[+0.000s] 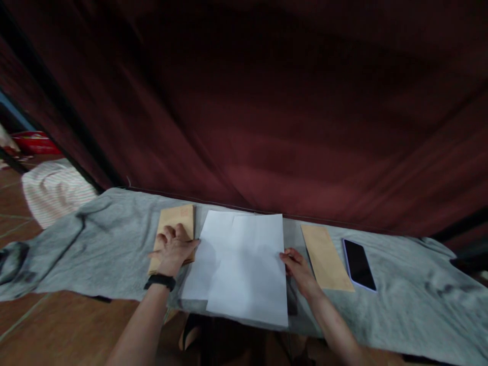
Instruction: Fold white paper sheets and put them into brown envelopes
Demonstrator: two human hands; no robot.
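White sheets of paper [244,264] lie in a loose stack on a grey cloth [99,244]. My left hand [173,249], a black band on its wrist, rests flat on a brown envelope [176,218] to the left of the sheets. At the right edge of the top sheet, the fingers of my right hand [299,269] touch or pinch the paper. A second brown envelope [326,256] lies just right of that hand.
A dark phone [359,264] lies face up to the right of the second envelope. A dark red curtain [267,112] hangs close behind the cloth. Brown tiled floor [53,330] shows at lower left, with a striped cloth bundle [53,190] at far left.
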